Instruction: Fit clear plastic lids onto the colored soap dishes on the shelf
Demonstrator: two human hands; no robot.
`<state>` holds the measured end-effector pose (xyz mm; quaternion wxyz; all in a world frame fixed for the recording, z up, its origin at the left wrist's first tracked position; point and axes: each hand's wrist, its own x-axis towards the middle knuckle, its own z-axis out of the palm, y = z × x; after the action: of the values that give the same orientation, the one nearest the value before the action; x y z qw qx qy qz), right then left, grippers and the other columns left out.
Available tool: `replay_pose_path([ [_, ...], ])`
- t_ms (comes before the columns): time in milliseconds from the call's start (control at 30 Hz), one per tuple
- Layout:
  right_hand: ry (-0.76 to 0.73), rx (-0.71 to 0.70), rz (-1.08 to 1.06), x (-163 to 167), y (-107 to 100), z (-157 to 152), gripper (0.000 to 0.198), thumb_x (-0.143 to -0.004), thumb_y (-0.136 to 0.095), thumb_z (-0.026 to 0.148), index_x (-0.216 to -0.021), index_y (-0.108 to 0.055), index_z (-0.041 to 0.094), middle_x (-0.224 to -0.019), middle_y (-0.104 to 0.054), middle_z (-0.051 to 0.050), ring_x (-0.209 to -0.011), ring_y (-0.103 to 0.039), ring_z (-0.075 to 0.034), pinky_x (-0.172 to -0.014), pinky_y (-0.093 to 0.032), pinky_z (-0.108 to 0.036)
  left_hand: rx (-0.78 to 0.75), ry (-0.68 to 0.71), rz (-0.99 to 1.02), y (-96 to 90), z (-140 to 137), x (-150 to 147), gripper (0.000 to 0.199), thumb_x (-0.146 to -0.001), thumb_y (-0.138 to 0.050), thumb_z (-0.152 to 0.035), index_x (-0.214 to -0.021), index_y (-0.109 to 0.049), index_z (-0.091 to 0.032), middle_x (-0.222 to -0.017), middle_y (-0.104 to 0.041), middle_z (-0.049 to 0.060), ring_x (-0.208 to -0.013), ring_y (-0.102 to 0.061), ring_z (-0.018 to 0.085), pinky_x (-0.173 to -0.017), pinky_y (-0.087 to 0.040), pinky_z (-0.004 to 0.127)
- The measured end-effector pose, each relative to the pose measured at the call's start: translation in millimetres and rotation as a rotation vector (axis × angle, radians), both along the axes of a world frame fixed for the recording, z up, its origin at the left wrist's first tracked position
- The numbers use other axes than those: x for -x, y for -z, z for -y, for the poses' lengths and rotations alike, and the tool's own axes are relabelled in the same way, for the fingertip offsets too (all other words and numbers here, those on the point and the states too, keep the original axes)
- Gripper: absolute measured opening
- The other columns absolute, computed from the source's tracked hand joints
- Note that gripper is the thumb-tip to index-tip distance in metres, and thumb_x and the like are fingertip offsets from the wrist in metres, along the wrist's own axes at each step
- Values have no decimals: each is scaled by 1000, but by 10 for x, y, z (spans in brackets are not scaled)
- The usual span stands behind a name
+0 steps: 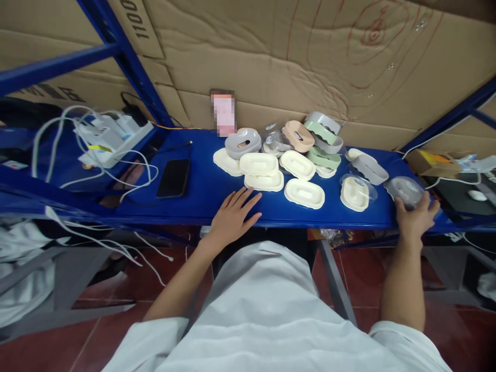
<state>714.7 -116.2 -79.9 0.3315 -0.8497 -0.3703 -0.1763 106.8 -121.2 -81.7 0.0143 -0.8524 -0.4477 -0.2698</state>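
My left hand (234,214) lies flat with fingers spread on the blue table, just below several cream oval trays (264,181). At the right end of the table, my right hand (416,217) has its fingers wrapped round a clear plastic cover (405,191). Left of that hand sit a cream tray (354,194) with a clear cover partly over it and a grey oval soap dish (370,168). Another single cream tray (304,194) rests near the front edge. Farther back are a grey dish (243,143), a peach one (298,136) and stacked green and grey ones (324,157).
A black phone (173,178) lies on the left of the blue table (205,206). Another phone (223,112) leans against the cardboard wall. Power strips (116,137) with tangled white cables stand at far left. Blue metal posts frame both sides, and a small carton (434,163) is at right.
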Motion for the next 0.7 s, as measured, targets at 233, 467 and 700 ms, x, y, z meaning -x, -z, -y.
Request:
replay_pose_path([
  [233, -782, -94, 313, 1492, -219, 97, 46, -107, -48, 45, -141, -65, 19, -137, -69, -21, -136, -62, -35, -116, -46, -55, 7, -11, -6, 17, 2, -12, 56, -108, -55, -45, -161, -50, -29, -162, -54, 11, -151, -50, 35, -126, -40, 58],
  [467, -1410, 283, 256, 2934, -195, 219, 48, -109, -52, 42, -154, -56, 27, -159, -57, -13, -146, -55, -31, -123, -42, -58, -3, 68, -43, -68, 24, 22, 53, -109, -54, -41, -161, -49, -32, -167, -48, 9, -152, -50, 33, -123, -44, 54],
  [700, -1101, 99, 287, 2432, -378, 99, 43, -109, -53, 39, -148, -62, 24, -157, -59, -14, -147, -53, -32, -122, -40, -57, -15, 113, -35, -77, 29, 45, 38, -108, -56, -40, -144, -66, -33, -165, -51, 7, -149, -53, 31, -121, -47, 52],
])
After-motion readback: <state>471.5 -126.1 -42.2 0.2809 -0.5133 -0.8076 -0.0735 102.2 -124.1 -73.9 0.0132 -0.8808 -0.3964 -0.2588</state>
